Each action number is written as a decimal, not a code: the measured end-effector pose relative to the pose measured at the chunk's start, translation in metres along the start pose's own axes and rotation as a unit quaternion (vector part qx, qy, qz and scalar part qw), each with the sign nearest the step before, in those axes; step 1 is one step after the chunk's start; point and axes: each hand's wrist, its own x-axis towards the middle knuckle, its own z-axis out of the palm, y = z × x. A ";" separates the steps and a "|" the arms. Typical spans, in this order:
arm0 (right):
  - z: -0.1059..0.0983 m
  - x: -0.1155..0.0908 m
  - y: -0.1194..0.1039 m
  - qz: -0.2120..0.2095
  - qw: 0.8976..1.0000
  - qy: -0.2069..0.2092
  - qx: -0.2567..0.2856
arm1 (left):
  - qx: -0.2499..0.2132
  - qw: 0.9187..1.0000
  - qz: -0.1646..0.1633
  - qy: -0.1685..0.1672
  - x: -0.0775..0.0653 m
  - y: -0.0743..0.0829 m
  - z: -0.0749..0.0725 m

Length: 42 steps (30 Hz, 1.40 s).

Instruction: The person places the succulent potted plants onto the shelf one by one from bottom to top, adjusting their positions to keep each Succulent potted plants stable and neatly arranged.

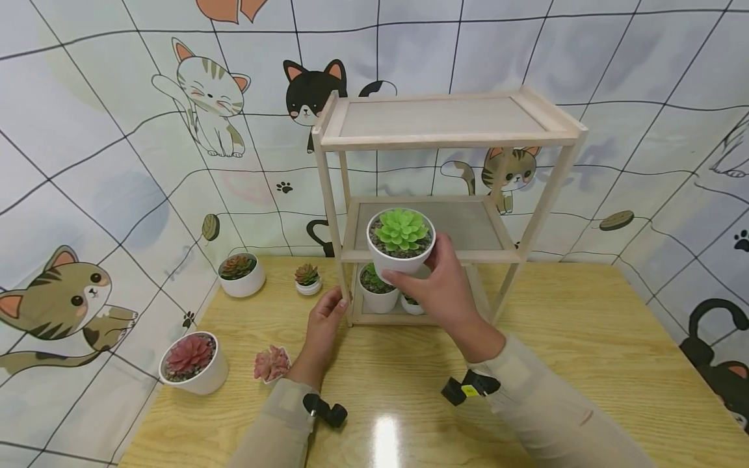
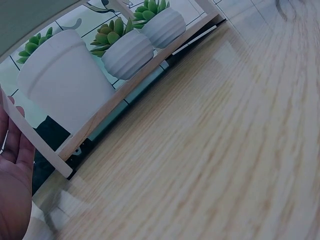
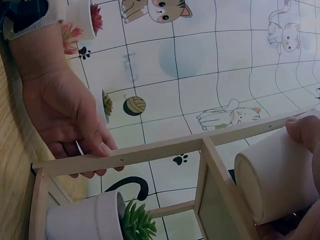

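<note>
My right hand (image 1: 449,296) holds a white-potted green succulent (image 1: 400,240) upright in front of the wooden rack's middle shelf (image 1: 462,224). Its thumb and fingers grip the pot's side; in the right wrist view the smooth white pot (image 3: 277,175) is beside the shelf edge. My left hand (image 1: 320,328) grips the rack's front left post (image 3: 135,152) low down, thumb on one side and fingers round the other. On the bottom shelf stand a larger white pot (image 2: 65,80) with a green plant and two small ridged pots (image 2: 127,55) with succulents.
Left of the rack on the wood-grain table (image 1: 562,364) stand a brownish succulent (image 1: 241,276), a tiny one (image 1: 307,279), a large red one (image 1: 194,363) and a small pink one (image 1: 272,364). The rack's top shelf (image 1: 433,118) overhangs. Cat-patterned walls (image 1: 246,195) enclose the table.
</note>
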 end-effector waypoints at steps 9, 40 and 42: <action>0.003 0.003 -0.003 0.014 0.999 -0.015 -0.026 | 0.003 1.000 0.001 0.000 -0.001 0.000 -0.001; 0.010 0.019 -0.008 0.023 0.999 0.014 -0.026 | 0.012 1.000 0.010 0.003 0.000 0.001 0.000; 0.011 0.021 -0.008 0.023 0.999 0.015 -0.025 | 0.011 1.000 0.009 0.002 0.000 0.002 0.000</action>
